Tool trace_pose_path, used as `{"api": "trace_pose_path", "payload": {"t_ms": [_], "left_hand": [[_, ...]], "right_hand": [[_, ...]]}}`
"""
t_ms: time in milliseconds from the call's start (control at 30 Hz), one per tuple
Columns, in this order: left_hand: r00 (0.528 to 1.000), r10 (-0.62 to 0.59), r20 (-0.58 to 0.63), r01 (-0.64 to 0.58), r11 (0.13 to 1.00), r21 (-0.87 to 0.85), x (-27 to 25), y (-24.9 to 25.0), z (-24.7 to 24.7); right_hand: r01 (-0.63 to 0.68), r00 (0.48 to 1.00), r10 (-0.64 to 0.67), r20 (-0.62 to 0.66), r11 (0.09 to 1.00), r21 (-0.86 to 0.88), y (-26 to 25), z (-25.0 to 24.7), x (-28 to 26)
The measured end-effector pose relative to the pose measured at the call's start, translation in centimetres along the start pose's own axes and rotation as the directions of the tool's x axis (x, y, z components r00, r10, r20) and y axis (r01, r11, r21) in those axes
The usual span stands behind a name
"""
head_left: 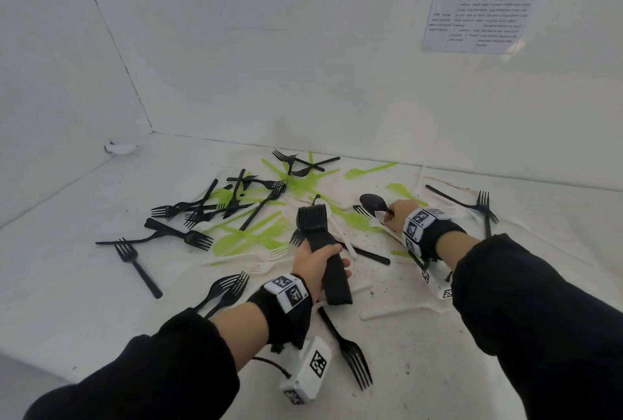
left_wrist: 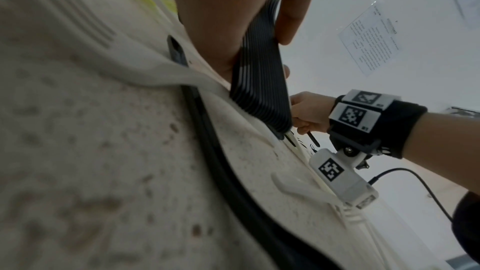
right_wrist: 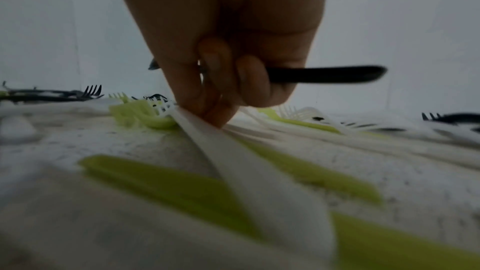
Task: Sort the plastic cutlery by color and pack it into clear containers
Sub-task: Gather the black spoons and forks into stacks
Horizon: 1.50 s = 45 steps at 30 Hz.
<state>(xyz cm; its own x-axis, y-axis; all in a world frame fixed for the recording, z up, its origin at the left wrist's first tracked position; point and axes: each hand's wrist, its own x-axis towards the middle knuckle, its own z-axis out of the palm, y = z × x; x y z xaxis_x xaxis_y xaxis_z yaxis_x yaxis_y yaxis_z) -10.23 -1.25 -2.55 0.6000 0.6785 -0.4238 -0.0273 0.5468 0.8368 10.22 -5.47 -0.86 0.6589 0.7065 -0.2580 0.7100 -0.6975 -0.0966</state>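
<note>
Left hand: the left hand (head_left: 315,263), low centre of the head view, grips a stack of black forks (head_left: 322,251), tines up; the number in the stack is too tightly packed to count.
Right hand: the right hand (head_left: 397,214), right of centre, is curled around the handle of one black spoon (head_left: 373,202); its fingertips (right_wrist: 213,117) touch a white fork (right_wrist: 249,163).
Hidden: the spoon's bowl is cut off behind the fingers in the right wrist view.
Loose pieces: black forks (head_left: 199,240), green cutlery (head_left: 249,234) and white cutlery (head_left: 259,259) overlap on the white table (head_left: 84,271); no sure count.
Wall: one printed sheet (head_left: 478,13), upper right, unreadable.
</note>
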Motion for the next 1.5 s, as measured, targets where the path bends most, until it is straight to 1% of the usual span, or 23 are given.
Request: {"api": "trace_pose_path", "payload": {"t_ms": [133, 267, 400, 467, 533, 567, 633, 700, 733, 800, 867, 933, 1000, 1133, 1233, 1300, 1400, 1433, 1500], "left_hand": [[0.999, -0.029, 0.023, 0.029, 1.000, -0.002, 0.3, 0.0, 0.0], [0.998, -0.046, 0.045, 0.047, 0.999, -0.014, 0.3, 0.3, 0.0], [0.994, -0.072, 0.086, 0.072, 0.997, 0.004, 0.1, 0.3, -1.0], [0.992, -0.084, 0.091, 0.084, 0.996, 0.007, 0.1, 0.4, -1.7], [0.993, -0.078, 0.086, 0.078, 0.997, -0.004, 0.4, 0.8, -2.2], [0.994, -0.069, 0.084, 0.071, 0.997, -0.013, 0.5, 1.1, -2.4], [0.995, -0.050, 0.081, 0.053, 0.998, -0.032, 0.9, 1.7, -2.5], [0.996, -0.039, 0.083, 0.043, 0.998, -0.047, 1.2, 2.3, -2.5], [0.996, -0.035, 0.088, 0.039, 0.998, -0.052, 1.4, 2.6, -2.4], [0.995, -0.027, 0.100, 0.033, 0.998, -0.056, 1.5, 3.1, -2.4], [0.995, -0.018, 0.098, 0.023, 0.998, -0.057, 1.7, 3.5, -2.5], [0.996, -0.007, 0.085, 0.013, 0.997, -0.074, 1.7, 3.8, -2.8], [0.998, -0.001, 0.071, 0.007, 0.996, -0.086, 1.7, 4.0, -3.4], [0.998, 0.038, 0.051, -0.033, 0.996, -0.088, 2.0, 4.1, -5.4], [0.996, 0.051, 0.066, -0.045, 0.994, -0.096, 1.9, 4.3, -6.7], [0.996, 0.050, 0.073, -0.042, 0.994, -0.104, 1.8, 4.5, -7.4], [0.995, 0.075, 0.070, -0.068, 0.993, -0.092, 2.0, 4.7, -8.6], [0.994, 0.089, 0.057, -0.085, 0.994, -0.073, 2.0, 4.6, -9.0], [0.994, 0.106, 0.031, -0.104, 0.993, -0.053, 2.1, 4.3, -10.0]], "right_hand": [[-0.017, 0.997, 0.015, 0.074, 1.000, 0.023, -0.3, -0.1, 0.3], [-0.034, 0.997, 0.033, 0.069, 0.999, 0.014, -0.6, 0.5, 0.2], [-0.076, 0.997, 0.075, 0.011, 0.994, 0.077, -0.6, -0.8, -0.7], [-0.106, 0.991, 0.115, -0.063, 0.985, 0.139, -0.3, -1.8, -1.1], [-0.102, 0.977, 0.145, -0.157, 0.962, 0.252, -0.2, -2.6, -1.9], [-0.083, 0.970, 0.150, -0.191, 0.945, 0.316, -0.4, -2.8, -2.4], [-0.049, 0.971, 0.146, -0.189, 0.895, 0.444, -1.7, -3.0, -3.4], [-0.033, 0.988, 0.118, -0.103, 0.801, 0.598, -3.9, -2.5, -4.4], [-0.026, 0.995, 0.080, -0.052, 0.752, 0.659, -5.2, -2.1, -4.8], [0.011, 1.000, -0.024, 0.008, 0.706, 0.708, -7.7, -0.8, -5.4], [0.047, 0.996, -0.085, 0.013, 0.664, 0.747, -10.0, 0.6, -5.9], [0.055, 0.997, -0.074, -0.016, 0.581, 0.812, -11.7, 1.6, -6.3], [0.068, 0.998, -0.039, -0.056, 0.553, 0.831, -12.9, 2.3, -6.5], [0.111, 0.994, -0.054, -0.098, 0.586, 0.803, -14.7, 3.4, -7.1], [0.103, 0.994, -0.042, -0.097, 0.562, 0.821, -15.8, 3.9, -7.4], [0.125, 0.992, -0.057, -0.113, 0.601, 0.789, -16.6, 4.3, -7.2], [0.140, 0.990, -0.096, -0.101, 0.691, 0.709, -18.0, 5.1, -7.1], [0.150, 0.989, -0.114, -0.098, 0.700, 0.698, -18.4, 5.2, -7.1], [0.186, 0.981, -0.167, -0.097, 0.679, 0.710, -18.9, 4.9, -7.8]]}}
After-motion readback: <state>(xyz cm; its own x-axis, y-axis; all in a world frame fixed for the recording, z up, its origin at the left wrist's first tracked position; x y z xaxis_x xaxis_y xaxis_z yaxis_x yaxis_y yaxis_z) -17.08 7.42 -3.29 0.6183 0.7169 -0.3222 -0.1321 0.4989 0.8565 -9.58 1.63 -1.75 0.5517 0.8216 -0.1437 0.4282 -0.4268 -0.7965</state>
